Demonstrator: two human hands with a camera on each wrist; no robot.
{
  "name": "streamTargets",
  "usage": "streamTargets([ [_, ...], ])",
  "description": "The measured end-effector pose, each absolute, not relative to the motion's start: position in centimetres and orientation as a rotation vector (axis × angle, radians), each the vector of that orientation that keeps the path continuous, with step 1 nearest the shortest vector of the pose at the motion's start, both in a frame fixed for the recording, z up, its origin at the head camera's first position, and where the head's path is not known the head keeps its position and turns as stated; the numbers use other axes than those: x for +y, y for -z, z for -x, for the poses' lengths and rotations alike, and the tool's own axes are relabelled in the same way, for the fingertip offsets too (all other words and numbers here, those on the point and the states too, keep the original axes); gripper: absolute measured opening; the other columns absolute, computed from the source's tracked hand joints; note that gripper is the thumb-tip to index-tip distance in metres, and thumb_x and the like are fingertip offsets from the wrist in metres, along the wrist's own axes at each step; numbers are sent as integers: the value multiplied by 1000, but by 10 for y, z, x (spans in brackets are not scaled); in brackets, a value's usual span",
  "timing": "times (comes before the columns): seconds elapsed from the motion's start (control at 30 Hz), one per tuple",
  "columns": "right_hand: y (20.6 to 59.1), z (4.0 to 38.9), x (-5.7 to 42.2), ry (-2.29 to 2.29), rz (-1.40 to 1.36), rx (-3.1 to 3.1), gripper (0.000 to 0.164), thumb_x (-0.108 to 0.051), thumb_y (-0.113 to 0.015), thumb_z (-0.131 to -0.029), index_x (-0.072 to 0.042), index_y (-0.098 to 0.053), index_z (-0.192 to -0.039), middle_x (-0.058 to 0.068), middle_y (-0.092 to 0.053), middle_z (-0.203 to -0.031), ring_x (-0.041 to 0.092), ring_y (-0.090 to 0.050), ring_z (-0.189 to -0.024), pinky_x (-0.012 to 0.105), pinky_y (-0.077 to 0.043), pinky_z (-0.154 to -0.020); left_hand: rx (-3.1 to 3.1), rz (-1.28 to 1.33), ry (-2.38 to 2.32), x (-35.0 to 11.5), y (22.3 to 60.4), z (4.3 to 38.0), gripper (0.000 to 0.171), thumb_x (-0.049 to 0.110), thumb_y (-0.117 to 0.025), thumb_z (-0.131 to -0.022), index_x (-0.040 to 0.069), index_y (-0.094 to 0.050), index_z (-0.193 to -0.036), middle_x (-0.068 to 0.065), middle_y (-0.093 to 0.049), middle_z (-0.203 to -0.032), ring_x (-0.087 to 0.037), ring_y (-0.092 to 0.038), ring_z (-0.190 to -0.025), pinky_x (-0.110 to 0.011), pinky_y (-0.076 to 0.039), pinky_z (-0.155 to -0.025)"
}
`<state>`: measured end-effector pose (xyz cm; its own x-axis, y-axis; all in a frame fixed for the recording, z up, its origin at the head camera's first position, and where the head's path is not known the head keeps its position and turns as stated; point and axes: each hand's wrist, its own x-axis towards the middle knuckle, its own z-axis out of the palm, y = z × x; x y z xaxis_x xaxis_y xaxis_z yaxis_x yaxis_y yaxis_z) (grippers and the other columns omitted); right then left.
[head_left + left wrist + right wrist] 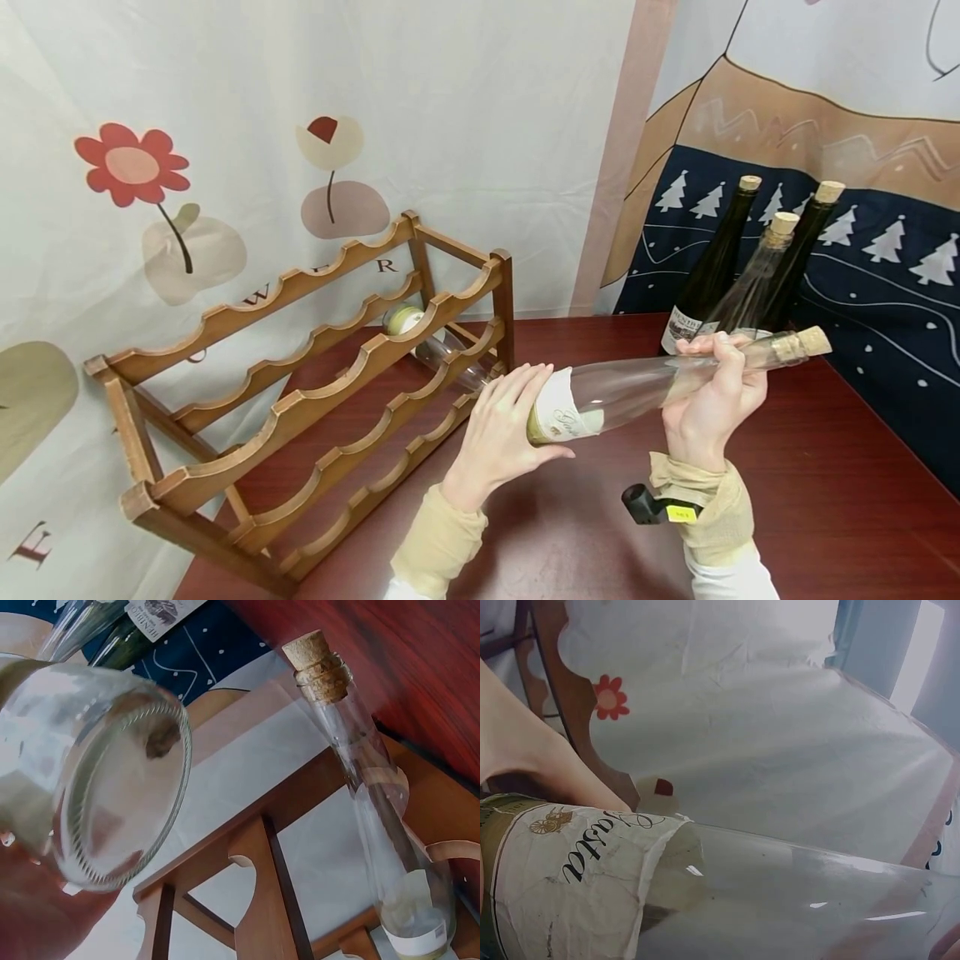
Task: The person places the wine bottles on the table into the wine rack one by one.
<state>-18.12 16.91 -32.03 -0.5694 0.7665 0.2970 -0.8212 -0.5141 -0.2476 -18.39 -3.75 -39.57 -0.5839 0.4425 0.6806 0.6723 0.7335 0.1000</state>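
A clear glass wine bottle (626,390) with a torn cream label is held nearly level in front of me, its corked end to the right. My right hand (712,400) grips it around the neck, below the cork (812,341). At the labelled base, my left hand (498,425) holds it between thumb and fingers. The round glass bottom (124,795) faces the left wrist camera. In the right wrist view the label (570,877) shows close up. Just left of the left hand stands a wooden wine rack (360,354); another clear corked bottle (442,354) lies in its lower tier.
Three corked bottles stand at the back right of the dark red table (847,467): a dark green bottle (716,258), a clear bottle (750,287) and another dark bottle (806,242). Printed cloth (480,125) hangs behind the table and rack.
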Motion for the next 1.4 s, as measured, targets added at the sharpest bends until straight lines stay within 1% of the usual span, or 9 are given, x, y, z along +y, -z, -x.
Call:
streamTargets([
  [0.2, 320, 179, 166, -2167, -189, -423, 16, 8, -60, -80, 3, -46, -75, 14, -54, -55, 22, -53, -49, 31, -53, -54, -2275, 813, 480, -36, 396, 183, 100, 60, -86, -48, 15, -52, -131, -1, -63, -124, -16, -59, -115, -34, -47, -95],
  [0.53, 322, 177, 162, -2177, -189, -460, 16, 6, -60, -81, 0, -47, -74, 12, -54, -57, 21, -54, -51, 29, -52, -55, -2222, 793, 452, -37, 395, 182, 87, 50, -84, -45, 15, -58, -121, 2, -67, -112, -13, -64, -99, -29, -50, -75],
  [0.63, 322, 176, 162, -2202, -217, -440, 15, 7, -58, -82, 2, -47, -74, 13, -55, -57, 22, -55, -50, 30, -52, -55, -2206, 799, 463, -39, 394, 182, 87, 50, -84, -43, 15, -59, -119, 2, -67, -111, -13, -64, -98, -29, -49, -73],
  [0.83, 321, 176, 163, -2269, -251, -504, 15, 10, -48, -88, 0, -47, -76, 12, -57, -60, 22, -56, -53, 29, -50, -58, -2193, 804, 499, -43, 391, 182, 87, 47, -86, -41, 14, -61, -117, 2, -68, -110, -14, -64, -97, -31, -49, -74],
  [1.0, 322, 178, 169, -2299, -294, -652, 10, 7, -56, -86, 4, -52, -78, 14, -59, -65, 22, -56, -60, 27, -49, -61, -2205, 777, 525, -46, 388, 181, 88, 45, -88, -40, 13, -60, -117, 0, -67, -109, -15, -64, -97, -33, -50, -75],
  [1.1, 323, 180, 176, -2230, -277, -893, 9, 3, -59, -87, 4, -60, -78, 11, -63, -70, 19, -59, -66, 22, -50, -61, -2193, 739, 516, -50, 385, 181, 88, 43, -89, -39, 13, -61, -116, 0, -67, -108, -16, -64, -97, -33, -50, -73],
  [1.23, 323, 176, 191, -2095, -140, -1403, 13, -5, -58, -91, -6, -68, -82, -1, -68, -81, 10, -61, -72, 17, -50, -64, -2168, 692, 486, -55, 381, 180, 89, 42, -89, -37, 12, -61, -115, 0, -68, -106, -17, -64, -95, -34, -48, -70],
  [1.33, 320, 170, 208, -1863, -21, -1945, 12, -17, -56, -94, -12, -67, -95, -16, -66, -84, -1, -59, -74, 14, -48, -67, -2160, 661, 447, -59, 379, 180, 89, 44, -89, -35, 13, -62, -114, 0, -68, -106, -18, -64, -95, -34, -46, -69],
  [1.4, 317, 166, 219, -1615, 13, -2294, 22, -28, -56, -94, -10, -65, -104, -17, -67, -88, -6, -57, -75, 13, -46, -68, -2156, 643, 412, -61, 378, 181, 89, 44, -89, -35, 13, -62, -114, 0, -68, -105, -18, -63, -95, -34, -45, -68],
])
